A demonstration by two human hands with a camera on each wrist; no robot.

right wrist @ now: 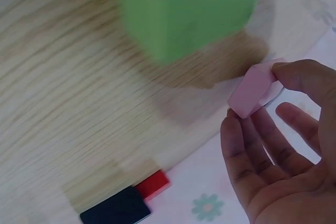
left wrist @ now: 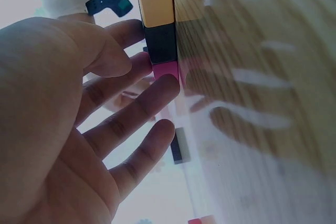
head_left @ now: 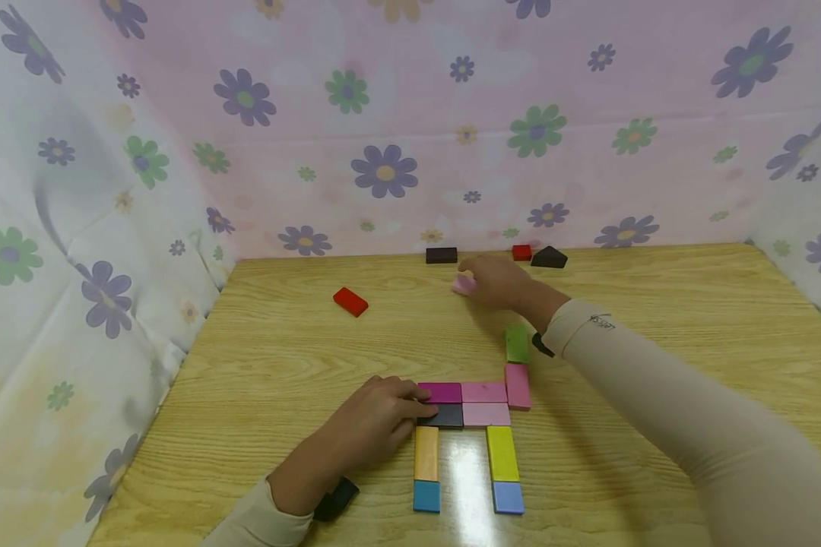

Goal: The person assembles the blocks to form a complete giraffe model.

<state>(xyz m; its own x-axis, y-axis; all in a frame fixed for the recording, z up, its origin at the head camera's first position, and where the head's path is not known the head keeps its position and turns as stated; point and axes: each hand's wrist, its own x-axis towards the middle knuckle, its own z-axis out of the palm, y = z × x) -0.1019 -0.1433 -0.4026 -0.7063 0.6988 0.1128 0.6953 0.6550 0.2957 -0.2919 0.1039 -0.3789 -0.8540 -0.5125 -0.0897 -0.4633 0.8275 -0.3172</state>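
My right hand pinches a light pink block between thumb and fingers, over the back of the table. The left hand has its fingers stretched out, with fingertips touching a magenta block and a black block. Two pink blocks lie against these on the right. From them a deeper pink block and a green block run away from me. Orange and blue blocks form one leg toward me; yellow and light blue form another.
A red block lies at the back left. Along the back edge are a black block, a small red block and a black triangular block. Flowered cloth walls the table behind and at both sides.
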